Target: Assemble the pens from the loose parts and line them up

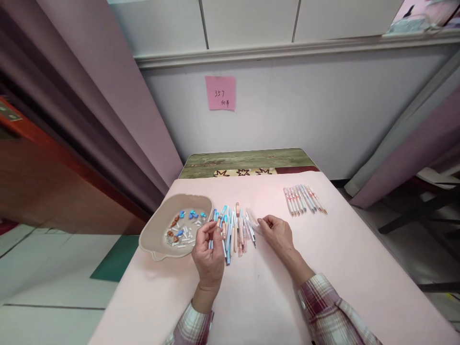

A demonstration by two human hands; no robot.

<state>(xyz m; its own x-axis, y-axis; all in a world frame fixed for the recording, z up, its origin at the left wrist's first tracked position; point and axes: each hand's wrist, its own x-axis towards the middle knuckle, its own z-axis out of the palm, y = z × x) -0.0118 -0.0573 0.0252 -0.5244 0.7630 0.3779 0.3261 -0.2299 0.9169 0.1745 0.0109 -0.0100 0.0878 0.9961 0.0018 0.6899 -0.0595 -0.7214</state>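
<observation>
My left hand [209, 254] is closed in a pinch at the left side of a loose pile of pen parts [233, 232]. Whatever its fingertips hold is too small to make out against the pile. My right hand [279, 233] pinches the end of a pale, see-through pen barrel [253, 218], blurred, at the pile's right side. Blue, peach, pink and white barrels and thin refills make up the pile. Left of it stands a beige basin [153, 235] with small blue, brown and white pen pieces inside, partly behind my left hand.
A row of assembled-looking pens [304, 200] lies at the right on the pink-covered table [273, 297]. Behind the table rises a white wall with a pink note [220, 93]. Curtains [118, 91] hang at the left, and dark furniture legs [420, 211] stand at the right.
</observation>
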